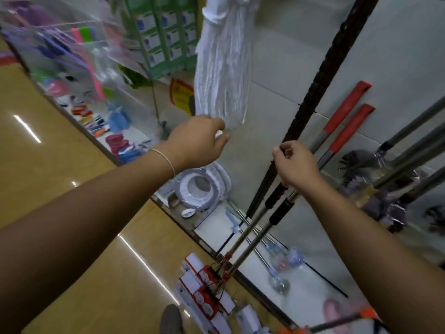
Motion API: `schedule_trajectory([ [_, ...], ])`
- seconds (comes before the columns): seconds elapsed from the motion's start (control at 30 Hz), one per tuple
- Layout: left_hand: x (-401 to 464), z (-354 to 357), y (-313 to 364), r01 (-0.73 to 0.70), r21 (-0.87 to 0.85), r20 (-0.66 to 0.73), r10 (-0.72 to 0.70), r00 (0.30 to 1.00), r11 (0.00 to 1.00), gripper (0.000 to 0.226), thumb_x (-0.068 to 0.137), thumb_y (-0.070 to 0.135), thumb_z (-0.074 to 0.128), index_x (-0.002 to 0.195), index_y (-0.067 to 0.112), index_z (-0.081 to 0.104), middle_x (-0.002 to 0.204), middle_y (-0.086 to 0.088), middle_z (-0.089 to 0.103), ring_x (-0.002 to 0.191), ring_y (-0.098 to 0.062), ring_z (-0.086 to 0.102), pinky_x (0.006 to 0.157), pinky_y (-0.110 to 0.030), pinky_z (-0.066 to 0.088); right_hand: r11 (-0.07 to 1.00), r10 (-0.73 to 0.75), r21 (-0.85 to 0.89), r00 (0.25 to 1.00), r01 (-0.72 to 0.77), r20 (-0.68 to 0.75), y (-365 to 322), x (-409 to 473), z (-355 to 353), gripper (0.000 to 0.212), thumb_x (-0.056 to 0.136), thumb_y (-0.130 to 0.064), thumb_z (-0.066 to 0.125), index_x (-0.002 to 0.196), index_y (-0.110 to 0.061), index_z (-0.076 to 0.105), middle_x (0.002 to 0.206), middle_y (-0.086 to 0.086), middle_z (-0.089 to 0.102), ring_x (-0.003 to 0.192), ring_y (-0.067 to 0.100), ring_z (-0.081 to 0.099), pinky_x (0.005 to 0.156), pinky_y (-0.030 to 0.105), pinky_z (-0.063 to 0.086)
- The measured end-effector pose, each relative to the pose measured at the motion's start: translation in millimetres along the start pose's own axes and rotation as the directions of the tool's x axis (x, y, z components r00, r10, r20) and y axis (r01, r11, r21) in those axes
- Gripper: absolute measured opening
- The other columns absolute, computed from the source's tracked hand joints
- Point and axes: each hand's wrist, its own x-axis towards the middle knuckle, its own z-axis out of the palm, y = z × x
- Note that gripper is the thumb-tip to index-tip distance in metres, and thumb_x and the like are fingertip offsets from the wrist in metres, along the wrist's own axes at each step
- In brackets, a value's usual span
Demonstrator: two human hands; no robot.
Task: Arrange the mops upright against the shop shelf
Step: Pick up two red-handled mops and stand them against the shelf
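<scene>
White strands of a wrapped mop head (222,68) are pinched by the left hand (197,141). Steel mop handles (252,227) with black grips are held by the right hand (295,162)

Mop handles (243,239) - shiny metal; floor (60,150) - glossy.

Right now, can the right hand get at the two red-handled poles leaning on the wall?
Probably yes. The right hand is just left of the red-handled poles, with only the dark upright post beside it and nothing between them. It holds nothing that I can see.
</scene>
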Motion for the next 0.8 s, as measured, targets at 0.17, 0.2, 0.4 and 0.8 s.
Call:
schedule_trajectory([
  [0.17, 37.6, 50.3, -9.1, -0.085, -0.13, 0.106, 0.099, 0.989, 0.988, 0.039, 0.097, 0.038, 0.047, 0.121, 0.01, 0.058, 0.115, -0.018, 0.063, 0.106, -0.037, 0.057, 0.083, -0.039, 0.046, 0.978, 0.209, -0.003, 0.974, -0.21, -0.086, 37.1, 13.1, 8.7, 0.049, 0.097, -0.045, 0.051, 0.13, -0.009, 0.055, 0.121, 0.011, 0.062, 0.109, 0.031, 0.059, 0.094, 0.043, 0.05],
  [0.2, 41.1, 61.3, -7.1, -0.102, -0.143, 0.131, 0.121, 0.984, 0.984, 0.039, 0.097, 0.038, 0.046, 0.121, 0.01, 0.058, 0.115, -0.018, 0.063, 0.106, -0.038, 0.058, 0.083, -0.04, 0.046, 0.971, 0.24, -0.005, 0.966, -0.241, -0.094, 44.5, 14.9, 11.5, 0.048, 0.097, -0.045, 0.051, 0.129, -0.008, 0.056, 0.121, 0.011, 0.062, 0.11, 0.031, 0.059, 0.095, 0.044, 0.05],
  [0.4, 51.7, 120.1, 9.7, -0.158, -0.228, 0.226, 0.21, 0.951, 0.961, 0.035, 0.098, 0.035, 0.045, 0.116, 0.008, 0.059, 0.11, -0.019, 0.064, 0.101, -0.038, 0.06, 0.083, -0.041, 0.049, 0.909, 0.416, 0.053, 0.904, -0.413, -0.101, 92.2, 18.4, 44.1, 0.04, 0.094, -0.042, 0.053, 0.108, -0.006, 0.062, 0.108, 0.015, 0.067, 0.102, 0.032, 0.062, 0.086, 0.037, 0.051],
  [0.8, 31.1, 206.7, 55.6, -0.06, -0.335, 0.356, 0.185, 0.916, 0.94, 0.032, 0.099, 0.028, 0.043, 0.115, 0.006, 0.06, 0.11, -0.018, 0.064, 0.097, -0.036, 0.06, 0.079, -0.036, 0.049, 0.756, 0.65, 0.064, 0.758, -0.652, 0.041, 179.8, 20.8, 83.1, 0.048, 0.098, -0.034, 0.053, 0.13, 0.001, 0.049, 0.12, 0.015, 0.056, 0.12, 0.033, 0.053, 0.09, 0.031, 0.042],
])
